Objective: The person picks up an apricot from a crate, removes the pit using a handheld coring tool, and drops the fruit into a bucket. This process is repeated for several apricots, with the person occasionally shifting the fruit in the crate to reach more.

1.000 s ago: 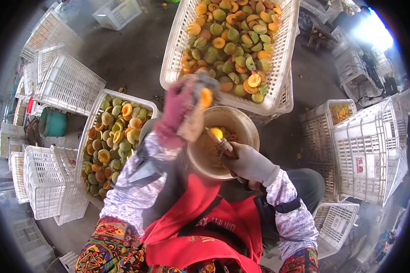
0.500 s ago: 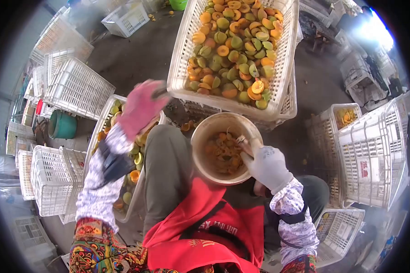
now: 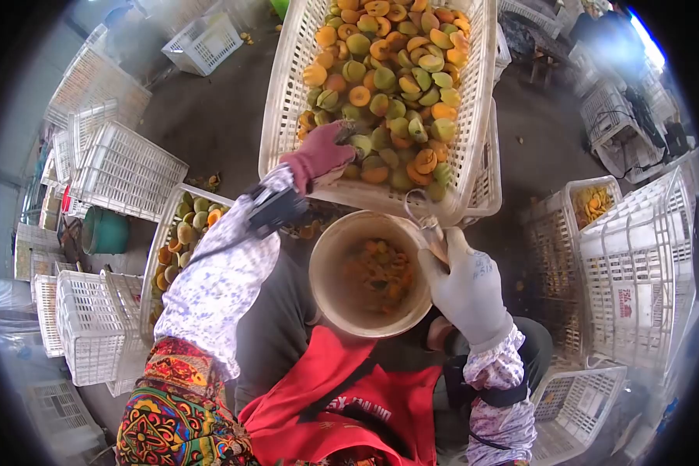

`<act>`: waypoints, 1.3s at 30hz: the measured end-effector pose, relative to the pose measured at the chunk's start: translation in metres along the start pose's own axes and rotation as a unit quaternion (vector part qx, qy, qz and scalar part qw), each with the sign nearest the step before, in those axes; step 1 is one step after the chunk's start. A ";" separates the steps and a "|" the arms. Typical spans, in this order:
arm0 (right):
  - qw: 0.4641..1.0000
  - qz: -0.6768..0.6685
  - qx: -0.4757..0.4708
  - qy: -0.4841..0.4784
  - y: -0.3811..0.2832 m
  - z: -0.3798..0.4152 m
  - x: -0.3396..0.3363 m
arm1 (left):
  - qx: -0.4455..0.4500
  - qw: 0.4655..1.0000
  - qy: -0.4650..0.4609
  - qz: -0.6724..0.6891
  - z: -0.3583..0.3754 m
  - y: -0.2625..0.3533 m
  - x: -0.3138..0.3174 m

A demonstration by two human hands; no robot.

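Observation:
My left hand (image 3: 325, 154), in a pink glove with dark fingertips, reaches over the near left corner of a white crate (image 3: 281, 93) of apricots (image 3: 400, 84). Its fingers are apart, beside a green apricot (image 3: 359, 146); whether they touch it is hard to see. In a white glove, my right hand (image 3: 467, 291) is closed on a small tool with a wire loop (image 3: 418, 203), the loop pointing up. That hand is at the right rim of a pale bucket (image 3: 322, 299), which has orange scraps (image 3: 382, 268) at the bottom.
Left of my legs stands another crate (image 3: 149, 291) of apricot pieces. Stacked white crates (image 3: 136, 167) line the left side, near a green bucket (image 3: 106, 231). More crates (image 3: 633, 272) stand at the right, one holding orange pieces (image 3: 592, 203).
My left hand has moved from above the left crate to the apricots in the front crate. My right hand, with the loop tool, has shifted slightly to the bucket's rim.

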State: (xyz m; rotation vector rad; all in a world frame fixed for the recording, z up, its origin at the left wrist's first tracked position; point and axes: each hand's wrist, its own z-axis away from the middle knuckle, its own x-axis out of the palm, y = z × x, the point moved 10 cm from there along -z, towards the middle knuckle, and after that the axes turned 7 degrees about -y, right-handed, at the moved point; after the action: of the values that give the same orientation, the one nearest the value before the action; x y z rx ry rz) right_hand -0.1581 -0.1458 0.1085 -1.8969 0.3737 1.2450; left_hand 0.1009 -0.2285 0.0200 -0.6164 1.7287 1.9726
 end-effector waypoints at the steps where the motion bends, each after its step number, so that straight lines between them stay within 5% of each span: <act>1: 0.999 -0.049 0.002 0.009 0.003 -0.001 0.000 | 0.001 1.000 0.001 -0.004 0.009 0.001 -0.003; 3: 0.995 -0.098 0.003 0.017 -0.005 -0.004 -0.006 | 0.136 0.974 -0.045 0.176 0.031 0.027 0.000; 5: 0.894 -0.372 0.215 -0.127 0.011 -0.001 0.023 | 0.147 0.946 -0.065 0.282 0.058 0.041 0.007; 7: 0.876 -0.404 0.230 -0.126 0.004 -0.001 0.025 | 0.159 0.904 -0.084 0.389 0.085 0.055 0.019; 9: 0.874 -0.412 0.231 -0.117 0.003 0.000 0.033 | 0.136 0.778 -0.140 0.597 0.106 0.063 0.039; 10: 0.875 -0.409 0.229 -0.119 0.007 0.004 0.042 | 0.154 0.767 -0.142 0.606 0.113 0.069 0.041; 12: 0.989 -0.131 0.033 -0.059 -0.011 -0.003 0.030 | 0.154 0.768 -0.117 0.611 0.127 0.073 0.044; 15: 0.998 0.010 -0.056 -0.036 -0.031 0.003 0.033 | 0.144 0.733 -0.080 0.660 0.145 0.072 0.047; 18: 0.998 -0.014 -0.051 -0.019 -0.038 0.005 0.029 | 0.080 0.607 -0.101 0.784 0.140 0.028 0.068; 21: 0.997 -0.016 -0.070 0.000 -0.041 0.008 0.026 | 0.017 0.594 -0.044 0.803 0.132 0.009 0.078; 22: 0.998 -0.009 -0.066 -0.004 -0.041 0.007 0.026 | 0.074 0.647 -0.021 0.759 0.129 0.031 0.067; 23: 0.998 -0.008 -0.065 -0.005 -0.041 0.006 0.026 | 0.073 0.645 -0.022 0.760 0.124 0.037 0.074; 25: 0.998 0.019 -0.001 -0.060 -0.031 0.003 0.037 | 0.157 0.823 0.101 0.537 0.126 0.047 0.055; 28: 0.998 0.007 -0.056 0.011 -0.035 0.003 0.041 | 0.109 0.866 0.066 0.484 0.121 0.004 0.079; 29: 0.998 0.007 -0.055 0.009 -0.035 0.003 0.044 | 0.107 0.866 0.066 0.485 0.117 -0.021 0.087; 31: 0.999 0.012 -0.005 -0.049 -0.027 0.001 0.061 | 0.051 0.582 -0.044 0.810 0.108 -0.053 0.126; 34: 0.997 0.040 -0.063 0.015 -0.033 0.001 0.066 | 0.084 0.584 -0.086 0.803 0.114 -0.015 0.112; 37: 0.996 -0.008 0.013 -0.085 -0.024 0.004 0.087 | 0.041 0.606 -0.031 0.794 0.116 -0.001 0.109; 39: 0.998 -0.016 -0.037 -0.056 -0.025 0.005 0.091 | 0.012 0.624 0.007 0.782 0.115 0.002 0.108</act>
State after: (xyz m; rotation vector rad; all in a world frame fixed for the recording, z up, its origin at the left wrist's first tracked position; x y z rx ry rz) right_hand -0.1026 -0.1099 0.0409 -1.8769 0.2408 1.3548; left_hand 0.0081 -0.1105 -0.0292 1.5375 2.5428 2.6953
